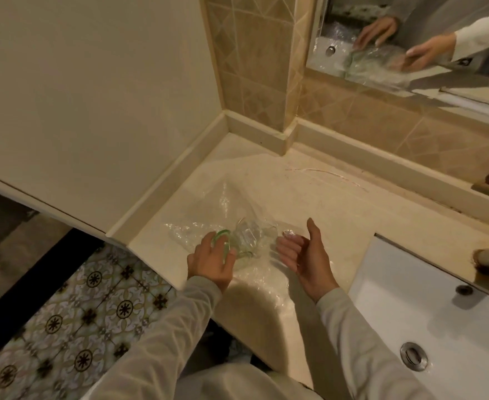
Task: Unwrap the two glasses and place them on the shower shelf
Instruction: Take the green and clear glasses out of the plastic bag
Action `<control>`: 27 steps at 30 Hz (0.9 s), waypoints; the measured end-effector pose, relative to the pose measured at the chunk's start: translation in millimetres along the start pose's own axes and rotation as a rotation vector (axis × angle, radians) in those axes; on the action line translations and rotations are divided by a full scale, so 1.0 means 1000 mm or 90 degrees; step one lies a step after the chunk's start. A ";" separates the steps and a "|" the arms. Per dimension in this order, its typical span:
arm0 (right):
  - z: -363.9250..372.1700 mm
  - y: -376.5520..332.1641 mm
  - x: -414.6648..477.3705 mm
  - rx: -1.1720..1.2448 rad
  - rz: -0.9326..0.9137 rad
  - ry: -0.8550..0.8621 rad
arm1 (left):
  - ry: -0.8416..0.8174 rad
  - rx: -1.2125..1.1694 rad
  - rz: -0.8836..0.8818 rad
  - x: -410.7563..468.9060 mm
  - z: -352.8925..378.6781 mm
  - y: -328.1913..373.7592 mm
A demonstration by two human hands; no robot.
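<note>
A bathroom corner is seen from above, bounded on the left by a plain cream wall (93, 82) and at the back by a tan tiled wall (353, 119). A pale stone worktop (324, 203) is fitted into the corner and edged by a raised cream upstand. A patterned floor (64, 313) is seen below it at lower left. A white basin (396, 298) is set into the worktop on the right, with a metal drain (413, 356) in it. A mirror (410, 53) is mounted above the tiles, and both hands are reflected in it.

A sheet of clear bubble wrap (185, 229) is spread open on the worktop near its front edge. Two glasses are laid on the wrap, close together: a clear glass (252, 233) and a green-tinted glass (223, 233) just left of it. The green-tinted glass is gripped by the left hand (208, 264), whose fingers are curled over its rim. The right hand (304, 255) is held open just beside the clear glass, thumb raised, and nothing is held in it.
</note>
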State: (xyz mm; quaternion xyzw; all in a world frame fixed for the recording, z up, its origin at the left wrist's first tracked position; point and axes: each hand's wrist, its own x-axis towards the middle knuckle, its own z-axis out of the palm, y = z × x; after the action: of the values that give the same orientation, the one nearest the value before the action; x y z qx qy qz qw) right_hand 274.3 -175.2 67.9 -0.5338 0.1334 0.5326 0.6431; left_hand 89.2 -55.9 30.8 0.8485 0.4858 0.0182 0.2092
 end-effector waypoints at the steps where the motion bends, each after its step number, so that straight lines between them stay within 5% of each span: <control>1: -0.003 -0.001 -0.001 -0.011 0.028 -0.016 | 0.006 0.029 0.017 0.003 0.000 -0.003; 4: -0.009 -0.001 0.000 -0.048 0.041 -0.002 | -0.068 0.064 0.061 0.016 0.000 -0.016; 7: -0.010 -0.007 0.001 0.062 0.039 0.031 | -0.137 0.058 -0.008 0.019 0.002 -0.022; 14: -0.017 -0.014 0.021 0.028 0.000 0.162 | 0.070 0.010 0.006 0.068 -0.043 -0.034; 19: -0.014 -0.014 0.026 -0.084 -0.042 0.290 | -0.146 -0.136 -0.216 0.140 -0.066 -0.050; 21: -0.010 -0.012 0.031 -0.094 -0.067 0.316 | -0.220 -0.175 -0.221 0.151 -0.067 -0.060; 27: 0.009 -0.010 0.042 -0.207 -0.202 0.397 | -0.129 -0.302 -0.168 0.151 -0.060 -0.105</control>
State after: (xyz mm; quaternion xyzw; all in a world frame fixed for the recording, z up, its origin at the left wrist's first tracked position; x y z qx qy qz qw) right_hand 295.7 -143.8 46.4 -0.7791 0.1526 0.2528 0.5530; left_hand 68.7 136.1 20.7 0.7031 0.5506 0.0190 0.4496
